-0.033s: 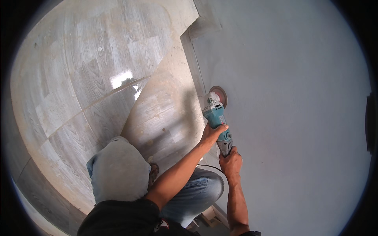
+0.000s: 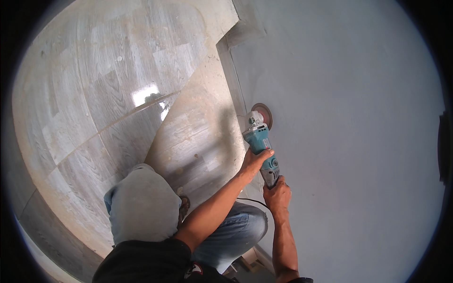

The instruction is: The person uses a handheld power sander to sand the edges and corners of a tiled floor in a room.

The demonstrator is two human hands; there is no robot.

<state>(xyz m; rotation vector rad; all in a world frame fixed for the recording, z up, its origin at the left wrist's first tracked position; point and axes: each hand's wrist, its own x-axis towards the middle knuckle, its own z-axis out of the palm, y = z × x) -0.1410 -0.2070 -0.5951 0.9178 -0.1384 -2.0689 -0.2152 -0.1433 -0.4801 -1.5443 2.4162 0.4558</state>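
Observation:
A teal and silver angle grinder (image 2: 259, 137) points up the view, its brown disc (image 2: 265, 113) at or against the smooth grey wall (image 2: 339, 141) beside the bottom edge; exact contact is unclear. My left hand (image 2: 257, 159) is wrapped round the middle of the grinder's body. Lower down, my right hand (image 2: 277, 193) grips its rear end. A black cord (image 2: 250, 198) runs leftward from behind my right hand, over by my knee.
Wood-look floor tiles (image 2: 113, 70) with dusty, pale patches fill the left, meeting a stepped wall edge (image 2: 226, 56). My bent knees (image 2: 247, 221) are below, one in jeans, the other under pale grey cloth (image 2: 141, 203). A dark object (image 2: 441, 146) sits at the far right rim.

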